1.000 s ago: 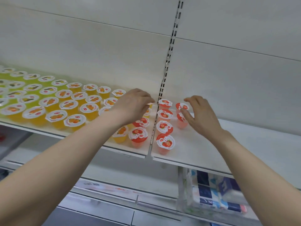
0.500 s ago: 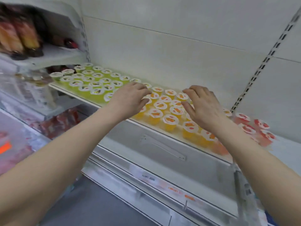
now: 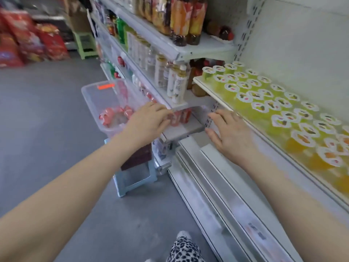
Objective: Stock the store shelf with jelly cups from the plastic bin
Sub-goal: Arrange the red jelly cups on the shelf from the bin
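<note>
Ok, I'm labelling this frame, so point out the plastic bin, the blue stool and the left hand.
plastic bin (image 3: 113, 93): head view, clear far wall.
blue stool (image 3: 135, 177): head view, side panel.
left hand (image 3: 149, 120): head view, back of hand.

Grey floor (image 3: 47, 114) is running along the aisle. A white back panel (image 3: 302, 44) is rising at right. Bottles (image 3: 181, 21) are lining the upper shelf (image 3: 188, 52); red bags (image 3: 28, 40) are lying blurred beyond.

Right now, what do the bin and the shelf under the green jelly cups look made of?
Plastic bin: clear, glossy plastic; the red cups inside show through its walls. Shelf: probably painted metal, matte cream, thin flat edge; coated board can't be ruled out. Green jelly cups: translucent plastic tubs, printed white peel lids, likely film or foil.
</note>
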